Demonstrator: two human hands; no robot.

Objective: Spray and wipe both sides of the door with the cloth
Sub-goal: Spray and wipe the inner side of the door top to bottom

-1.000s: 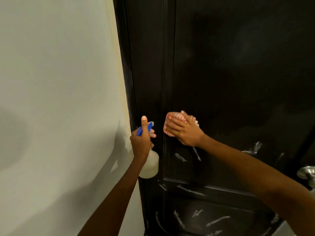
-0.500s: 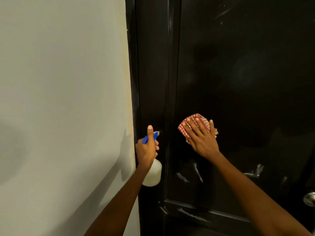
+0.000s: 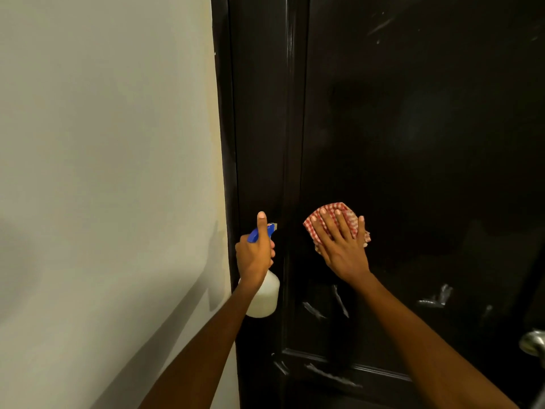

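A glossy black panelled door [image 3: 413, 143] fills the right half of the view. My right hand [image 3: 342, 249] lies flat on the door's recessed panel, pressing a red-and-white checked cloth [image 3: 339, 214] against it; most of the cloth is under my fingers. My left hand [image 3: 255, 255] grips a white spray bottle [image 3: 265, 293] with a blue trigger head [image 3: 255, 233] in front of the door's left stile, thumb pointing up. Pale streaks [image 3: 436, 298] mark the panel below the cloth.
A pale wall [image 3: 103, 172] stands to the left, meeting the black door frame [image 3: 224, 113]. A metal door knob [image 3: 533, 343] shows at the right edge. More streaks run along the lower rail [image 3: 333, 376].
My right hand has slid the cloth from the stile's edge rightward onto the panel and turned fingers-up. The view has lifted, so the lower panel has dropped out of view. The bottle hand barely moved.
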